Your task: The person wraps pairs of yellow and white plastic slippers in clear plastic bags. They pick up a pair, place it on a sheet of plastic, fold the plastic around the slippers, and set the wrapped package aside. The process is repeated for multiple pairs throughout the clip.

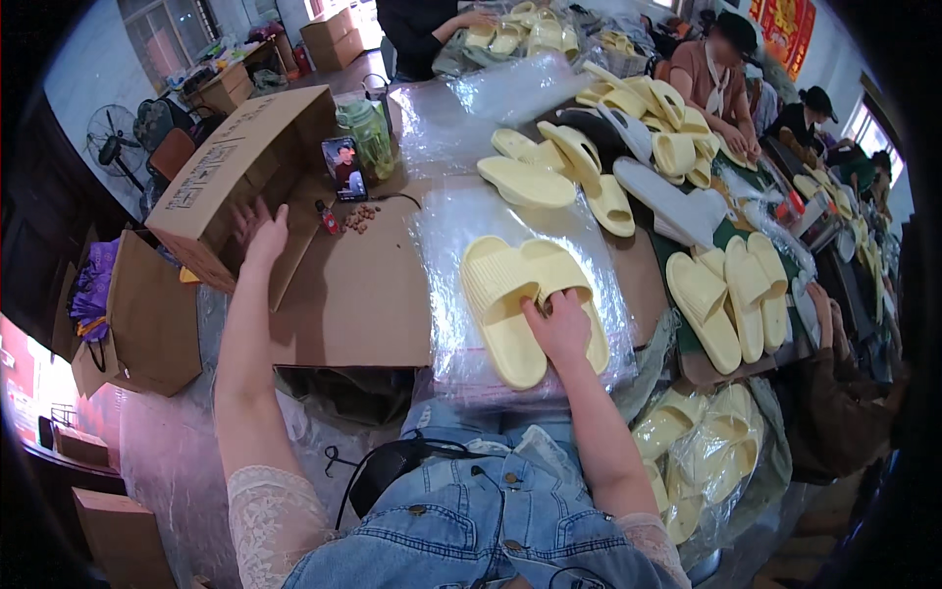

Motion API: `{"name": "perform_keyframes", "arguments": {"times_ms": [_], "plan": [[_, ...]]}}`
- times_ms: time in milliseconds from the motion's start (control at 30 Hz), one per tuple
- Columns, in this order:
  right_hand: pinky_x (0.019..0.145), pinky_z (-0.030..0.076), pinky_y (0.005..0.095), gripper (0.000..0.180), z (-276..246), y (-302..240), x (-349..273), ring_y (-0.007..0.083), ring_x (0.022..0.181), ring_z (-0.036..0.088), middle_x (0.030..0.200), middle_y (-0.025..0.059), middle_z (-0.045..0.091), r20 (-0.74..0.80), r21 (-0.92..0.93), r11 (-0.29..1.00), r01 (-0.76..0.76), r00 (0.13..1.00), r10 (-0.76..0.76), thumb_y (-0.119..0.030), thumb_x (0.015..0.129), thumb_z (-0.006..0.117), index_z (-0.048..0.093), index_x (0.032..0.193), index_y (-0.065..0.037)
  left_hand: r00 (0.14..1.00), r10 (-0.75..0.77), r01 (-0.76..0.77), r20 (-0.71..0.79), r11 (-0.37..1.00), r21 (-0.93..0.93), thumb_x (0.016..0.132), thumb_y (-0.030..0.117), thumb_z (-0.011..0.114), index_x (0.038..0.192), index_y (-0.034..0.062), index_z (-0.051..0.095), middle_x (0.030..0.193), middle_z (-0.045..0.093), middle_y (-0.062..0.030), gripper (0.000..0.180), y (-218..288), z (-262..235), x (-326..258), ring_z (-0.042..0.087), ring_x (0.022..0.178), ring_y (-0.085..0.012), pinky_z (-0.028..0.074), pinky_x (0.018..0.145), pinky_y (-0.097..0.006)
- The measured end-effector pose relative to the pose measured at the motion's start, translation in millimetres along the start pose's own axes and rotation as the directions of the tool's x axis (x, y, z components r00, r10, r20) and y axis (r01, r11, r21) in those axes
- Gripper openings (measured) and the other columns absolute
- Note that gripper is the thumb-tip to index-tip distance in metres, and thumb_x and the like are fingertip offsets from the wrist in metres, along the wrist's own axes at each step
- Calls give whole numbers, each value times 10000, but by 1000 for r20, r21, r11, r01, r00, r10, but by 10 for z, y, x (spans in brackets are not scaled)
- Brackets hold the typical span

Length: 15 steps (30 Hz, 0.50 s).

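Note:
A pair of pale yellow slippers (505, 339) lies side by side on a stack of clear plastic bags (446, 294) in front of me. My right hand (561, 332) has its thumb and curled fingers on the pair's inner edges, by the strap of the right slipper (557, 270); part of the grip is hidden. Off to the left, my left hand (260, 234) is open with fingers spread, at the mouth of a cardboard box (235, 147) tipped on its side. Nothing shows in that hand.
A phone (344, 169), a green bottle (373, 137) and a small red bottle (327, 217) stand near the box. Loose slippers (535, 182) lie beyond the bags; more pairs (706, 304) sit at right. Bagged slippers (702, 452) are low at right. Co-workers (721, 74) sit along the table.

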State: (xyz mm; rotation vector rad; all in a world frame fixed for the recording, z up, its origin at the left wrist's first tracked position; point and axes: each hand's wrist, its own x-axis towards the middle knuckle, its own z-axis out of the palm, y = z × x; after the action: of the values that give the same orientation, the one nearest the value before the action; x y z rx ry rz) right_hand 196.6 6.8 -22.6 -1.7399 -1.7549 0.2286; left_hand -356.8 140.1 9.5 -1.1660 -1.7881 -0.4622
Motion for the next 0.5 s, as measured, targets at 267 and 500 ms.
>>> {"name": "perform_keyframes", "arguments": {"times_ms": [267,500], "plan": [[694,536,504,447,-16,54,-23,374,781,666,942,165,617,-10,-19,1000,-9,1000,9,-478,864,723,689,971,-45,986,15,104,166,722,-684,1046,212,524,1082,29,661,1006,691,-164,232,600,-1140,-107,679,913,-327,530,790,-402],[724,543,507,590,-58,-63,47,394,820,676,1015,244,626,154,-176,984,-28,987,56,-546,929,624,695,926,40,963,177,117,203,401,-908,933,201,657,942,100,689,781,660,-93,106,1452,-2047,-687,625,666,-277,491,612,-387]]}}
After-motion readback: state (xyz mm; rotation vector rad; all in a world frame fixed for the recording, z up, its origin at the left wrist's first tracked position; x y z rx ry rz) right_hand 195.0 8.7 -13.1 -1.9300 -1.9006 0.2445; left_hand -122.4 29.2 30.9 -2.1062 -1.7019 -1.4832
